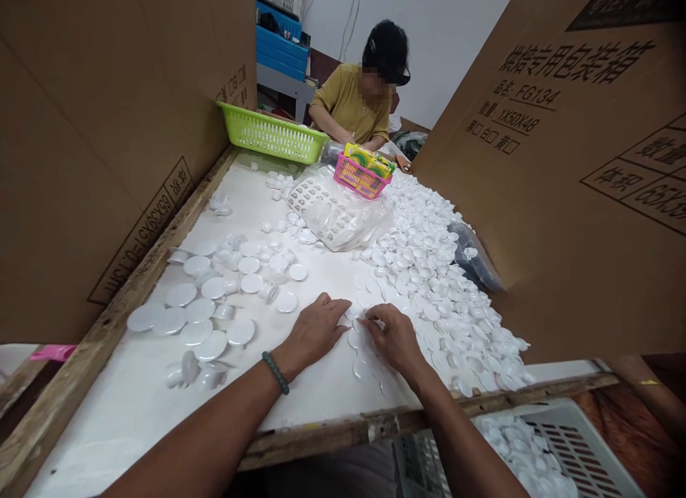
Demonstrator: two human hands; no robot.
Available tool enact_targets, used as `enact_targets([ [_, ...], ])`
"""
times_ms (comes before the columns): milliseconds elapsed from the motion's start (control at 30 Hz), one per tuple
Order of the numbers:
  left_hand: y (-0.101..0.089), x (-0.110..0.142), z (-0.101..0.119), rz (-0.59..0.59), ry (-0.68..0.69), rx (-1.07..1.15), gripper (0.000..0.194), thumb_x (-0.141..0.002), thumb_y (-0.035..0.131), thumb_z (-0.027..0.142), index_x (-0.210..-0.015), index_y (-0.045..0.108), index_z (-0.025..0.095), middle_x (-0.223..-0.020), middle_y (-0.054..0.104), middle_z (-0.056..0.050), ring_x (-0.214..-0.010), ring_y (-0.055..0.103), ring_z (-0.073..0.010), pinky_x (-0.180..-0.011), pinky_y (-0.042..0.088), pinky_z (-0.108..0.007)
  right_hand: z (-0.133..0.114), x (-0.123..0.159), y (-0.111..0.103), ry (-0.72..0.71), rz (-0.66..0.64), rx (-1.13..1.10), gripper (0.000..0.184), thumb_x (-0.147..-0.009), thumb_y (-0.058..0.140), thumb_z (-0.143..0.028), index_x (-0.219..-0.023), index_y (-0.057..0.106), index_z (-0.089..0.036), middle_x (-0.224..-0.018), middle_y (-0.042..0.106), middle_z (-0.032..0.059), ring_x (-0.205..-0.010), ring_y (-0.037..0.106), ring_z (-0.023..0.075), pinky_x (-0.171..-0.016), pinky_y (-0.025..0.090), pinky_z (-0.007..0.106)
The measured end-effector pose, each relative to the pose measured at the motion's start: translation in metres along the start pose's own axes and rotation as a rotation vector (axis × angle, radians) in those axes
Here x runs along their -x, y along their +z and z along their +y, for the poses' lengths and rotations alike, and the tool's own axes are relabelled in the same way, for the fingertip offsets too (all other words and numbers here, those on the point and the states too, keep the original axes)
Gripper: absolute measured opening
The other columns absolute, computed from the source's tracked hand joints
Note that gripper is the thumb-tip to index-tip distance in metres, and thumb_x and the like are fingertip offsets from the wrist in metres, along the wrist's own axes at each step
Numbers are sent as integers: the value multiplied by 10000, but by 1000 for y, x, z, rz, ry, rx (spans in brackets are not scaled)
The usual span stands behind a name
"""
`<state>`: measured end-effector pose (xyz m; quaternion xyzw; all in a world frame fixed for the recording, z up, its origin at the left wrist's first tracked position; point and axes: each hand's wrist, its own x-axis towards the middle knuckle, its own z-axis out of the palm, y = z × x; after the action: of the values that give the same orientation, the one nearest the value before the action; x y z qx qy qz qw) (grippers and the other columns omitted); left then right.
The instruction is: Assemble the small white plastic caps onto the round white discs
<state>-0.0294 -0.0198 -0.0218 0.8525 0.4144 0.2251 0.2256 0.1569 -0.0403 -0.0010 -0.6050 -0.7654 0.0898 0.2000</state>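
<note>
Apparently busy with close fingertip handling of small white discs (361, 370), overlapping on the white surface (133, 416) between left hand (316, 330) and right hand (394, 337). Parted at thumb and forefinger in the left grip; curled nearly closed in the right, cannot tell whether around a disc. Likely calling for light, precise contact to separate single pieces.

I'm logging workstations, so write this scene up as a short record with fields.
left hand: fingers beside small white discs; grip unclear
right hand: fingertips at the same discs; grip unclear
table, left: larger white round pieces
table, right: heap of small white pieces
far side: clear plastic bag, pink basket of packets, green basket
opposite: one person
</note>
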Motion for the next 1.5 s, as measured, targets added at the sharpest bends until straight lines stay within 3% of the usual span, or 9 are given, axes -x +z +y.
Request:
enact_targets([
  [200, -1, -1, 0, -10, -22, 16, 279, -871, 459, 293, -1133, 502, 208, -936, 605, -32, -906, 443, -210, -734, 403, -307, 0, -3, 11, -11, 162, -92, 95, -815, 517, -198, -807, 612, -201, -815, 648, 31, -792, 553, 175, -717, 435, 294],
  [433, 4, -3, -3, 6, -94, 35, 262, -862, 451, 248, -1114, 515, 213, -853, 556, -39, -895, 457, -202, -699, 405, -284, -5, -14, 7, -133, -32, -13, 153, -833, 497, -149, -813, 636, -212, -775, 658, 13, -769, 554, 163, -685, 416, 273],
  [733, 5, -2, -4, 85, -183, 87, 273, -833, 414, 139, -1071, 535, 195, -795, 521, -41, -818, 471, -187, -683, 410, -281, -11, -18, 20, -220, 16, 186, 189, -826, 471, -99, -715, 600, -182, -654, 604, 13, -666, 499, 145, -644, 331, 260],
  [933, 7, 0, -5, 101, -196, 101, 308, -822, 420, 140, -1100, 538, 202, -845, 538, -53, -833, 494, -189, -721, 419, -298, -15, -21, 19, -278, -20, 343, 222, -771, 436, -30, -647, 557, -169, -620, 570, 21, -628, 452, 143, -618, 276, 274],
  [1033, 6, 2, -5, 121, -168, 155, 331, -828, 434, 170, -1148, 518, 193, -934, 577, -66, -891, 504, -195, -781, 419, -317, -18, -25, 12, -191, -72, 190, 204, -769, 469, -72, -620, 566, -172, -605, 568, 14, -630, 466, 136, -630, 297, 263],
  [1133, 1, 4, -5, 154, -167, 258, 379, -840, 463, 260, -1210, 479, 178, -1020, 596, -73, -899, 526, -189, -796, 418, -315, -22, -27, 7, 37, -82, -190, 167, -789, 522, -195, -638, 590, -174, -632, 589, 5, -648, 500, 133, -636, 345, 248],
  [1267, -8, 5, -2, 141, -218, 419, 245, -813, 501, 325, -1016, 575, 210, -823, 623, -12, -728, 553, -152, -665, 417, -259, -31, -27, 9, 327, -161, -683, 228, -788, 548, -362, -702, 603, -157, -638, 592, -4, -599, 521, 124, -553, 380, 226],
  [1367, -10, 4, -2, 165, -340, 504, 211, -780, 530, 360, -924, 565, 210, -628, 564, 33, -610, 541, -136, -578, 395, -235, -35, -25, 13, 311, -140, -761, 266, -826, 502, -403, -849, 624, -168, -708, 625, 10, -650, 561, 140, -588, 427, 244],
  [1500, -8, 1, -4, 119, -500, 655, 230, -791, 484, 388, -920, 523, 202, -537, 538, 51, -496, 548, -132, -511, 405, -231, -33, -20, 16, 114, -70, -671, 293, -877, 451, -382, -1055, 626, -228, -972, 635, 48, -893, 582, 175, -764, 468, 300],
])
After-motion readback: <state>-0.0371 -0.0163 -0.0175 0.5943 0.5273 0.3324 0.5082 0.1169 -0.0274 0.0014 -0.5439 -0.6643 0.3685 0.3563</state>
